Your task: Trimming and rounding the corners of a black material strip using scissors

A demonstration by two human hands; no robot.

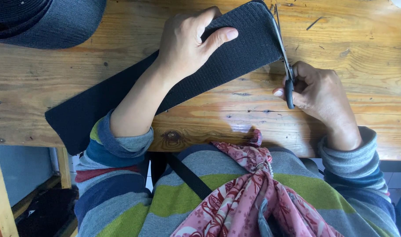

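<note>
Black strip (165, 83) diagonal, lower-left to upper-right.

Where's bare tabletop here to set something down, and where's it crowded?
Free: the wooden table right of the scissors, and the near strip between the black elastic band and the table edge. Crowded: the middle, where the left hand presses the band and the right hand works the scissors; the far-left corner holds a dark roll.

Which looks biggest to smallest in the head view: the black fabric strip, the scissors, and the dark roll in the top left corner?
1. Black fabric strip, pinned by the left hand.
2. Dark roll, though cut off by the frame, so unsure.
3. Scissors, in the right hand.
</note>
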